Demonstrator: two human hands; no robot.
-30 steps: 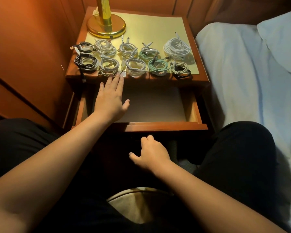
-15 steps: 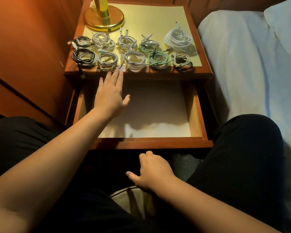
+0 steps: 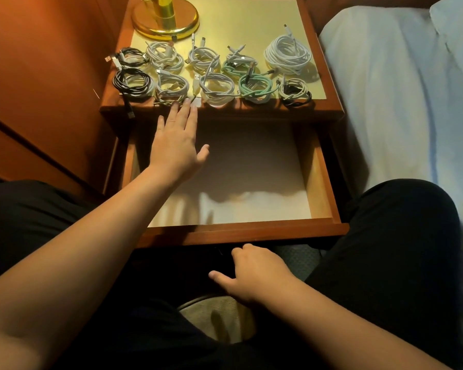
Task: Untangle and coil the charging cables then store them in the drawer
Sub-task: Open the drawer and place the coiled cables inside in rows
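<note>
Drawer further out (nothing inside)

You had the drawer pulled well out below the nightstand, its pale lining bare in the lamp glow. Your left hand reached over it with fingers straight, the tips at the front edge of the top, just by a white coil. Ten coiled cables sat there in two rows (black ones at the left, a mint one toward the right, the biggest white coil at the back right). Your right hand hung loosely curled below the drawer front, holding nothing. A brass lamp base stood behind.
</note>
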